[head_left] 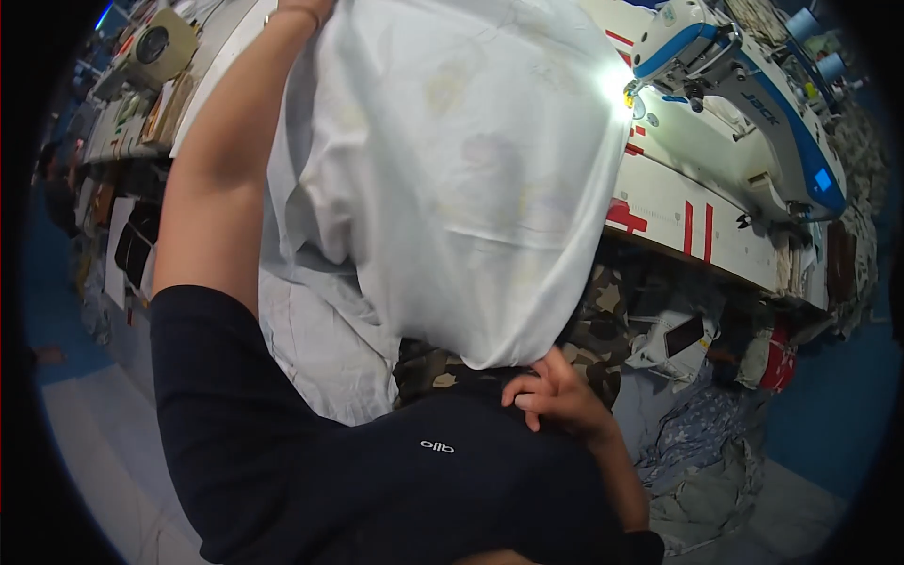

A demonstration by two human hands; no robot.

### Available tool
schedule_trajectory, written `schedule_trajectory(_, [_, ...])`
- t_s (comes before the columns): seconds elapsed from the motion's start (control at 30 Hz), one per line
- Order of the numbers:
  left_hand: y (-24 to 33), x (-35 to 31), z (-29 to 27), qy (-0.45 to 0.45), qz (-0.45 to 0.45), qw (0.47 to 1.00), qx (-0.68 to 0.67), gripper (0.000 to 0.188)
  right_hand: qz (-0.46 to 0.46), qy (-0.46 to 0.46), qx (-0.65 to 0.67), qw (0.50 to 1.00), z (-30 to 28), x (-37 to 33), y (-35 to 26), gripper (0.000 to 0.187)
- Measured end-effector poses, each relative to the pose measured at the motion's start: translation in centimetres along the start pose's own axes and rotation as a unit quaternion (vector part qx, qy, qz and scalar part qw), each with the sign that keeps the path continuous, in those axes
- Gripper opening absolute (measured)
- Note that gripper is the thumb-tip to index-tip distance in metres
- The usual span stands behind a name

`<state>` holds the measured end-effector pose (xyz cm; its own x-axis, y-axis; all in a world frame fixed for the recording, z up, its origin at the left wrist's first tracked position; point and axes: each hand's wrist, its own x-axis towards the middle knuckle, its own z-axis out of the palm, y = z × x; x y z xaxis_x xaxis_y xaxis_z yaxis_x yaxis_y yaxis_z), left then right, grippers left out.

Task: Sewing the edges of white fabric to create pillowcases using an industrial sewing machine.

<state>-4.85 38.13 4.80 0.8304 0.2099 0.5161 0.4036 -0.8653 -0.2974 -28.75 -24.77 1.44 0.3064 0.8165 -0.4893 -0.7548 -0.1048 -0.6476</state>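
Observation:
A large piece of white cloth (452, 188) with faint coloured patches spreads over the sewing table and hangs down over my lap. Close to my body, my right hand (557, 394) pinches its lower edge between thumb and fingers. At the top left, my left arm reaches far out along the cloth. Only the wrist and back part of my left hand (303, 8) show at the picture's upper edge, beside the cloth; its fingers are out of sight. Right of the cloth stands a white and blue sewing machine (753, 104), its lamp lit near the needle.
The white table (659, 202) bears red tape marks, and its front edge runs along the right. More white cloth (325, 344) hangs at my left. Below the table lie crumpled fabrics (702, 452) and a white bundle with a dark rectangle (680, 337). Cluttered worktables stand at far left.

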Motion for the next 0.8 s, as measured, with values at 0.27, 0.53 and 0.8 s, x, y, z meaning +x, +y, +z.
schedule_trajectory(0.27, [-1.0, -9.2, 5.7, -0.034, -0.079, 0.979, -0.183, 0.033, 0.028, 0.223, -0.438, 0.870, -10.4, -4.8, 2.7, 0.042])
schedule_trajectory(0.53, [3.3, -10.3, -5.0, -0.002, -0.068, 0.972, -0.226, 0.044, -0.284, 0.291, -0.169, 0.898, -15.7, 5.1, -2.7, 0.053])
schedule_trajectory(0.8, [8.6, -20.7, -7.8, -0.148, 0.077, 0.946, -0.276, 0.065, -0.182, 0.103, 0.062, 0.976, -8.3, 4.4, 1.8, 0.045])
